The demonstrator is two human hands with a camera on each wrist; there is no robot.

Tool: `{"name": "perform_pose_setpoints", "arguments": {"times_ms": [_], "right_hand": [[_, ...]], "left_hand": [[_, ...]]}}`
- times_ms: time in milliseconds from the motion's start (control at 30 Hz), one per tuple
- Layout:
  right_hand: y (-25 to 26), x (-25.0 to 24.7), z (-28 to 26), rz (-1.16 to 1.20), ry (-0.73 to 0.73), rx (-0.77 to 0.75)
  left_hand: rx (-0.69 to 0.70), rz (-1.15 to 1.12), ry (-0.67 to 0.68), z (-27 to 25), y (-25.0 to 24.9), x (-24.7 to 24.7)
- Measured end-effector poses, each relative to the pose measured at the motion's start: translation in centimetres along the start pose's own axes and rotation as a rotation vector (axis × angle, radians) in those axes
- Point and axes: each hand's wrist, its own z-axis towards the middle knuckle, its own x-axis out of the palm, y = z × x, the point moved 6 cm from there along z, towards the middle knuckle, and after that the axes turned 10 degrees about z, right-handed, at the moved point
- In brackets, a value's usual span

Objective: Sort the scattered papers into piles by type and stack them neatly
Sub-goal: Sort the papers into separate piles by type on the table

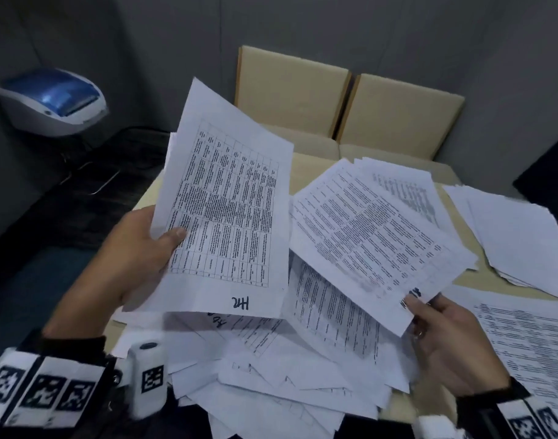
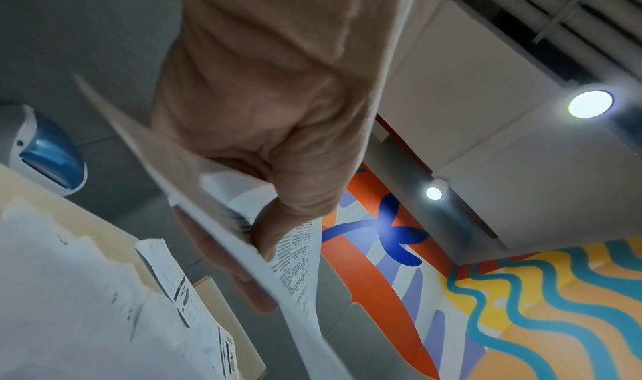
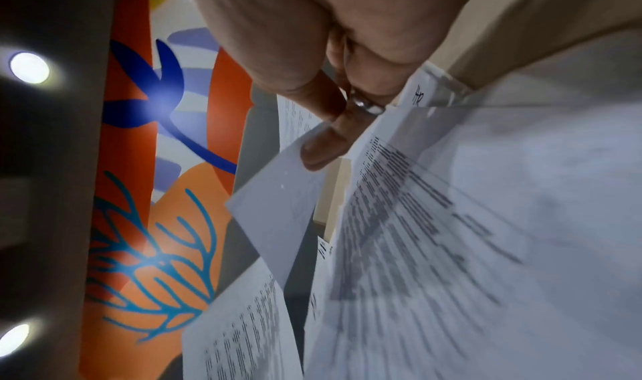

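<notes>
Printed sheets [image 1: 227,213], thin, light and floppy: held raised at 10 o'clock of the loose heap [image 1: 303,359], pinched by the left hand [image 1: 138,248], thumb on the printed face, fingers curled behind. Likely to sag and slide apart unless held at an edge with several fingers spread behind. Second sheaf of table-printed pages [image 1: 375,239] at 2 o'clock of the heap, gripped at its near corner by the right hand [image 1: 445,337], thumb on top; right wrist view shows a ringed finger [image 3: 365,105] under the paper. Blank-side stack [image 1: 521,236] at 3 o'clock, well apart from the heap; another printed pile [image 1: 531,340] at 4 o'clock. Pale smooth table [image 1: 306,169] beneath, probably slippery for paper. Two cardboard boxes [image 1: 347,99] at 12 o'clock against a grey wall; small blue-lidded printer [image 1: 52,99] far off at 10 o'clock
</notes>
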Motion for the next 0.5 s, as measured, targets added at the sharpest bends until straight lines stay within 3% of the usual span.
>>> {"name": "perform_pose_setpoints", "arguments": {"times_ms": [233,300,500], "right_hand": [[3.1,-1.7,9.8,0.258,-0.184,0.167],[4.2,-2.2,12.6,0.321,-0.224,0.139],[4.7,-2.9,16.3,0.193,-0.293,0.126]], "left_hand": [[0.014,0.023,0.039,0.1,-0.1,0.9],[0.012,0.027,0.045,0.0,-0.1,0.7],[0.026,0.022,0.074,0.4,0.7,0.4]]}}
